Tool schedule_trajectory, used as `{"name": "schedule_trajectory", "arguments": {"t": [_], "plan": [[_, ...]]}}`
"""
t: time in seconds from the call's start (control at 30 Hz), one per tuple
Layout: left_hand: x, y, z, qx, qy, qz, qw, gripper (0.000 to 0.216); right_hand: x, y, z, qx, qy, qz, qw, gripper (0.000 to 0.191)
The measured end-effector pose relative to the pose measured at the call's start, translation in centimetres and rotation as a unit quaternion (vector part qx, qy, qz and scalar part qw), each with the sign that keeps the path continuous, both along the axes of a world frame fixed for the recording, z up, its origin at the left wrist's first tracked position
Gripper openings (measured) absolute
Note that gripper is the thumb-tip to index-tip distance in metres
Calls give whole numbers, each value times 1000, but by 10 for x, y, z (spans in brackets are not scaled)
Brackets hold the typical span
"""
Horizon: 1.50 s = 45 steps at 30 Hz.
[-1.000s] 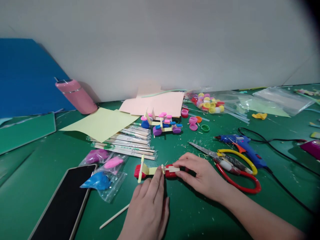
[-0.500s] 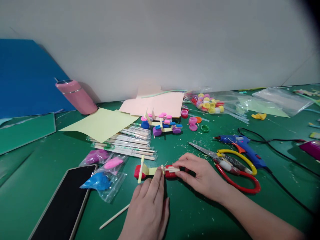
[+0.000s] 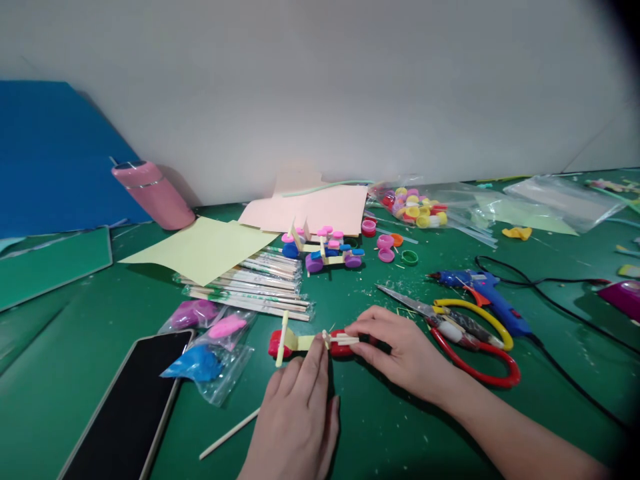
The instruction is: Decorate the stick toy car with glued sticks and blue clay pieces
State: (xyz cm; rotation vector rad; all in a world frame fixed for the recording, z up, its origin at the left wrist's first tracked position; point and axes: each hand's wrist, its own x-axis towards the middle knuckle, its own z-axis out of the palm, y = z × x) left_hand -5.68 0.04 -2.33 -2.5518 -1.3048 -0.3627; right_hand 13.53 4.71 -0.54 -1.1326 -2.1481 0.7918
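Note:
A small model [image 3: 305,343] of wooden sticks, yellow paper and red bottle caps lies on the green mat. My left hand [image 3: 300,413] rests palm down just in front of it, fingertips pressing its near side. My right hand [image 3: 400,350] pinches the stick bundle at the model's right end between thumb and fingers. A finished model [image 3: 325,250] with blue, purple and pink caps stands farther back.
Scissors [image 3: 470,333] with red and yellow handles and a blue glue gun [image 3: 490,297] lie right of my right hand. A phone [image 3: 125,407], bags of clay [image 3: 210,347], packs of chopsticks [image 3: 255,287], paper sheets [image 3: 205,247], a pink bottle [image 3: 153,193] and a bag of caps [image 3: 415,203] surround them.

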Motion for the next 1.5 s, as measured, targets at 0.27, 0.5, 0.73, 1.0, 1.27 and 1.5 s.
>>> {"name": "schedule_trajectory", "arguments": {"t": [0.27, 0.5, 0.73, 1.0, 1.27, 1.5], "plan": [[-1, 0, 0, 5, 2, -2, 1000, 48, 0, 1, 0, 2, 2, 0, 1000, 19], [-1, 0, 2, 9, 4, -3, 1000, 48, -1, 1, 1, 1, -2, -4, 1000, 18], [0, 1, 1, 12, 5, -4, 1000, 48, 0, 1, -1, 7, -4, -3, 1000, 18], [0, 1, 1, 15, 4, -5, 1000, 47, 0, -1, 0, 9, -5, -3, 1000, 18], [-1, -1, 0, 0, 6, 3, 1000, 48, -1, 0, 0, 9, -6, -2, 1000, 19], [-2, -1, 2, -5, -1, -1, 1000, 48, -1, -1, 2, 10, -9, -4, 1000, 18]]}}
